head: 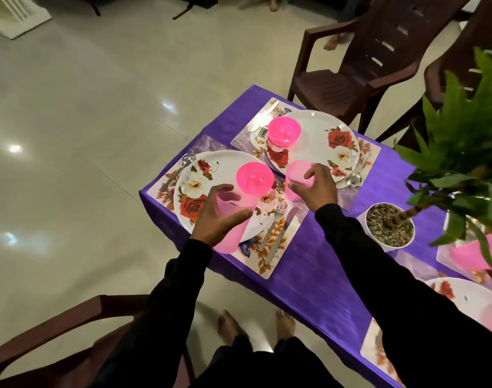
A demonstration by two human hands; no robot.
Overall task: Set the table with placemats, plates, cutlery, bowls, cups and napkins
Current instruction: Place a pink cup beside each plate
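Observation:
Two floral placemats lie on the purple tablecloth, each with a rose-patterned white plate, near and far. A bright pink bowl stands on the near plate and another on the far plate. My left hand grips a pale pink cup above the near plate's edge. My right hand grips a second pale pink cup between the two plates. A fork and knife lie right of the near plate, a spoon left of it.
A potted plant in a white pot with long green leaves stands at my right. Brown plastic chairs stand at the far end and at my lower left. More pink items and another plate sit at the right edge. My bare feet show below.

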